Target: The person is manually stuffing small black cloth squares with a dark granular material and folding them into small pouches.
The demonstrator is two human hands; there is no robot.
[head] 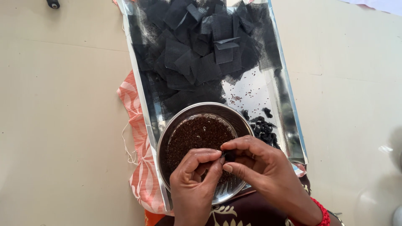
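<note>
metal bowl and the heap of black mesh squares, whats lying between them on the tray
In the head view, scattered dark seeds on bare shiny tray lie between the metal bowl and the mesh squares.

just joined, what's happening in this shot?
A person is working over a round steel bowl filled with small dark brown seeds. The left hand and right hand meet above the bowl's near edge, fingertips pinching a small black bundle between them. The bowl sits on a shiny tray that holds a pile of black mesh squares at the far end and several small black bundles just right of the bowl. A patterned orange cloth lies under the tray.
</note>
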